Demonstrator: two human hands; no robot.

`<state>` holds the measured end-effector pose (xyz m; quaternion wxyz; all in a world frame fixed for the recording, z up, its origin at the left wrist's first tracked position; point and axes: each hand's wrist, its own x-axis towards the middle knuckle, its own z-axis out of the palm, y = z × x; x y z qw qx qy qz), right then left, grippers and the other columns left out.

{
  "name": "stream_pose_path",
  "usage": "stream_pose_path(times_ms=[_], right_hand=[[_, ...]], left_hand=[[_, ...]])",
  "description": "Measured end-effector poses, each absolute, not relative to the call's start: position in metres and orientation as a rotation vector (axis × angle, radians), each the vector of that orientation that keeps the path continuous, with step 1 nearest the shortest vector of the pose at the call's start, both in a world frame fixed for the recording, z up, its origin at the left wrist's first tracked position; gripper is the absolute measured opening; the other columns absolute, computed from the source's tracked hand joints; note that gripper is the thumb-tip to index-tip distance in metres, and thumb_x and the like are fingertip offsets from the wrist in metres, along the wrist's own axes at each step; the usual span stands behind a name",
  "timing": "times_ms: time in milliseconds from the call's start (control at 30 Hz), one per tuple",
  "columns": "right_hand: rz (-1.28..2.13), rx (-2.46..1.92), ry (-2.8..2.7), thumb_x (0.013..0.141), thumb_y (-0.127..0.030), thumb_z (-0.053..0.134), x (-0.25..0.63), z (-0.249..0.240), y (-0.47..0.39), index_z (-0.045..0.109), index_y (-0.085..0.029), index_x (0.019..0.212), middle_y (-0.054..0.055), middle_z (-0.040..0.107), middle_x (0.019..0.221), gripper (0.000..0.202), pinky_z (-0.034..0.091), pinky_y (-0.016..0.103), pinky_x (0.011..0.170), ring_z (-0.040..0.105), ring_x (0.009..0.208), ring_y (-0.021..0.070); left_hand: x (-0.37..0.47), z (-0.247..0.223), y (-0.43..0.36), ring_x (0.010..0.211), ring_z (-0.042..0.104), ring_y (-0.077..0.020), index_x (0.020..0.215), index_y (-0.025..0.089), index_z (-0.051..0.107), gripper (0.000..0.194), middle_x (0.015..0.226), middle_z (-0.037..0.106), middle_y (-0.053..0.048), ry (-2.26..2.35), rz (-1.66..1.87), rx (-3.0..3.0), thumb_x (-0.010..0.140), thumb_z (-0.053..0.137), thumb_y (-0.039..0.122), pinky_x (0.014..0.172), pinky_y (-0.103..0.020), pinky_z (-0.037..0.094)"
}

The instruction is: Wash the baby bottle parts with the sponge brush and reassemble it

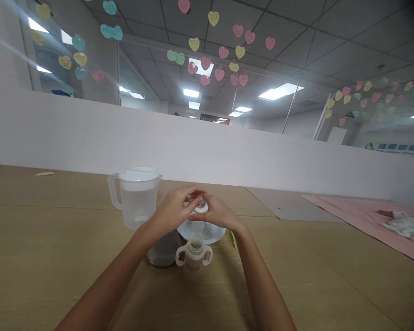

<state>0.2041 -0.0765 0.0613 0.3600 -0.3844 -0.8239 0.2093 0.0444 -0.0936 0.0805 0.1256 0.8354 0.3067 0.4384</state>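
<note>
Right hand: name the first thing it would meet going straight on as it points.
Most likely the left hand: the right hand points toward it, past the white ring it seems to hold. The hands overlap in view, so any gap is hard to judge.

A white half-wall crossed the middle of the frame beneath glass panes dotted with heart-shaped sticky notes. Across the top, rectangular panel lights shone in a gray tiled ceiling; a wood-toned surface spread below.
</note>
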Motion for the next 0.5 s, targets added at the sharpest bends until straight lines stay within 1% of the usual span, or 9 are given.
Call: stream_pose_path(times_ms=[133,200,267,400,500], right_hand=[[0.420,-1.006,-1.997,0.061,-0.026,0.062,0.198,0.062,-0.077,0.057,-0.016,0.088,0.000,0.059,0.079,0.029,0.042,0.024,0.064,0.053,0.072,0.0142],[0.428,-0.972,-1.961,0.061,-0.025,0.061,0.198,0.064,-0.081,0.056,-0.015,0.085,-0.002,0.056,0.072,0.026,0.040,0.022,0.058,0.051,0.065,0.0121],[0.442,-0.929,-1.936,0.060,-0.024,0.060,0.196,0.067,-0.087,0.056,-0.015,0.084,-0.003,0.055,0.070,0.026,0.039,0.021,0.057,0.049,0.064,0.0114],[0.470,-0.864,-1.908,0.062,-0.021,0.055,0.188,0.073,-0.102,0.055,-0.015,0.084,-0.002,0.056,0.075,0.022,0.039,0.020,0.059,0.050,0.068,0.0114],[0.468,-0.820,-1.912,0.064,-0.019,0.051,0.182,0.076,-0.107,0.053,-0.016,0.078,-0.002,0.055,0.075,0.015,0.039,0.019,0.060,0.050,0.069,0.0107]], left_hand=[[0.047,0.080,-0.097,0.102,0.054,-0.0205,0.109,0.023,0.057,0.032,0.112,0.059,-0.005,0.851,1.313,2.524,0.078,0.052,0.028,0.088,-0.033,0.043],[0.047,0.080,-0.097,0.104,0.052,-0.0206,0.114,0.023,0.054,0.036,0.116,0.057,-0.005,0.806,1.309,2.513,0.079,0.053,0.031,0.089,-0.033,0.042],[0.047,0.079,-0.096,0.102,0.053,-0.0192,0.116,0.023,0.054,0.036,0.114,0.058,-0.005,0.756,1.314,2.499,0.081,0.051,0.032,0.088,-0.031,0.043],[0.046,0.078,-0.096,0.095,0.056,-0.0166,0.107,0.023,0.061,0.028,0.105,0.063,-0.004,0.723,1.459,2.508,0.084,0.049,0.032,0.083,-0.026,0.044],[0.045,0.076,-0.096,0.091,0.059,-0.0162,0.098,0.022,0.066,0.024,0.100,0.066,-0.003,0.742,1.574,2.498,0.084,0.049,0.031,0.080,-0.025,0.045]])
